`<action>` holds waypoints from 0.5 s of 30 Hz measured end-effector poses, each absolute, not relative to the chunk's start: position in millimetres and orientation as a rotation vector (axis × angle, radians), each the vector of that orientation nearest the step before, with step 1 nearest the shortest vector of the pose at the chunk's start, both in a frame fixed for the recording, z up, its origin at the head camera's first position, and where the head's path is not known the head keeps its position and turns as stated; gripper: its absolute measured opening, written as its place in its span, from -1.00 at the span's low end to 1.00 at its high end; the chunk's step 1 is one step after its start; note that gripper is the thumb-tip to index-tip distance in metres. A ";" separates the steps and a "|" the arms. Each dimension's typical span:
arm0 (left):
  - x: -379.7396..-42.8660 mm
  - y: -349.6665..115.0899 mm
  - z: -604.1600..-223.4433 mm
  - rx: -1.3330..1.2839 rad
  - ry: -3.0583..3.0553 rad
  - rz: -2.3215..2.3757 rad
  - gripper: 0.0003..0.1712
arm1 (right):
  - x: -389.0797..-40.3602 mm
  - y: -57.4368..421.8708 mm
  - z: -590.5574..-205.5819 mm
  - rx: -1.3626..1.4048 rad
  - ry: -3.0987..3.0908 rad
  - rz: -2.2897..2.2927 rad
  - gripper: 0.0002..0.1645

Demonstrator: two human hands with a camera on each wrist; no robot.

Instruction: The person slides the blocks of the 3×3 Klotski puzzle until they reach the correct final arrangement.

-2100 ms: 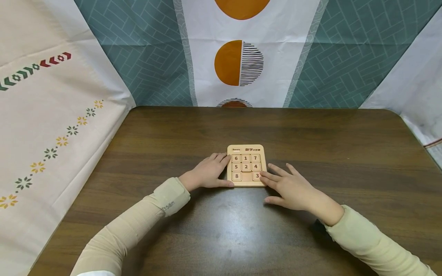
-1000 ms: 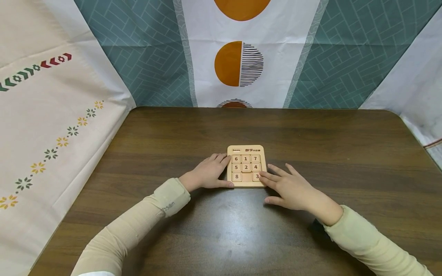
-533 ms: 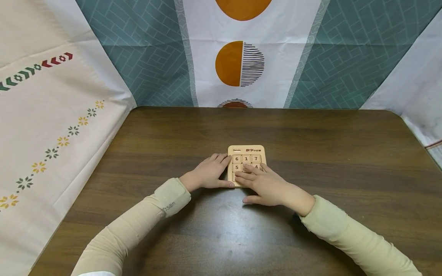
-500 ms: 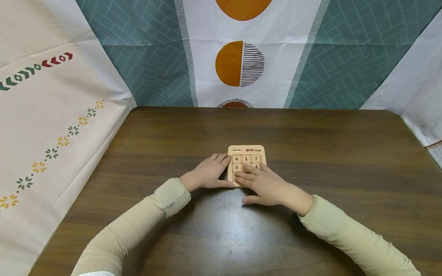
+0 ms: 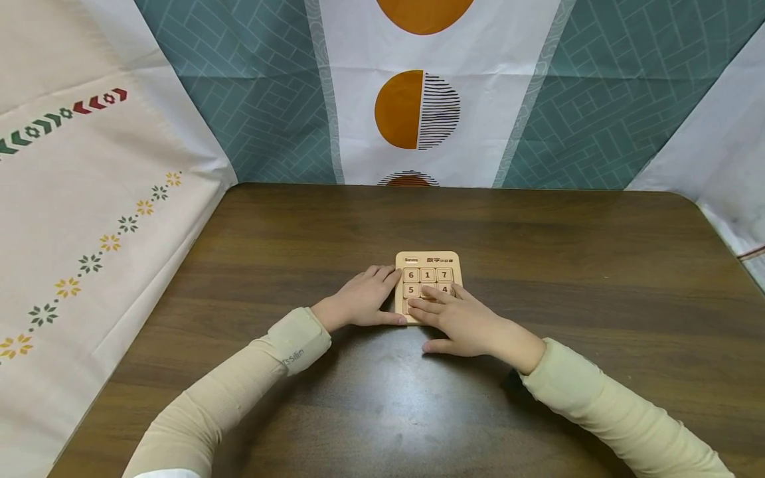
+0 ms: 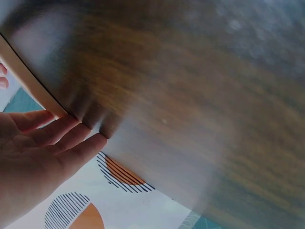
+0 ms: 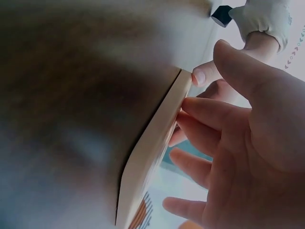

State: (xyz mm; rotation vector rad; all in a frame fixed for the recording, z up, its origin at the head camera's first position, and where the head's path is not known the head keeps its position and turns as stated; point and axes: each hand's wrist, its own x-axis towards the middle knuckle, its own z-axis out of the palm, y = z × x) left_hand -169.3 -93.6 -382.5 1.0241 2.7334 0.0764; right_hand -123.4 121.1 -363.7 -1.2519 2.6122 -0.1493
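Note:
A light wooden number sliding puzzle (image 5: pixel 427 257) lies flat on the table in the head view. Tiles 6, 1 and 7 show in its top row, with 5 and part of 4 below. My left hand (image 5: pixel 363 300) rests along its left edge, fingers extended and thumb at the lower left corner. Spread over the lower rows is my right hand (image 5: pixel 466 325), fingers fairly straight, two fingertips touching the bottom left and centre tiles. It hides most of the bottom row. The right wrist view shows those fingertips at the puzzle's frame (image 7: pixel 152 148).
The brown wooden table (image 5: pixel 568 265) extends around the puzzle on every side. A patterned cloth (image 5: pixel 287 119) hangs behind its far edge, and a white embroidered cloth (image 5: pixel 119 279) runs along the left. Pale sleeves and wrist bands cover both arms.
My right hand has moved left across the puzzle, from the 3 tile at bottom right to the bottom left, and then stayed there. My left hand has kept its place.

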 end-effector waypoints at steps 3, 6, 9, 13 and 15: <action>-169.3 -93.7 -382.1 1.022 2.733 0.075 0.09 | -123.4 125.0 -363.9 -1.255 2.614 -0.163 -0.21; -169.2 -93.4 -381.8 1.017 2.729 0.068 0.09 | -123.2 129.1 -363.6 -1.254 2.613 -0.165 -0.21; -169.2 -92.7 -381.4 1.009 2.723 0.059 0.09 | -122.4 133.3 -362.8 -1.244 2.609 -0.165 -0.21; -169.7 -92.2 -381.5 1.003 2.719 0.048 0.10 | -121.5 138.5 -361.7 -1.228 2.608 -0.176 -0.21; -169.7 -92.1 -381.5 1.003 2.721 0.048 0.10 | -120.8 141.1 -361.0 -1.224 2.613 -0.182 -0.21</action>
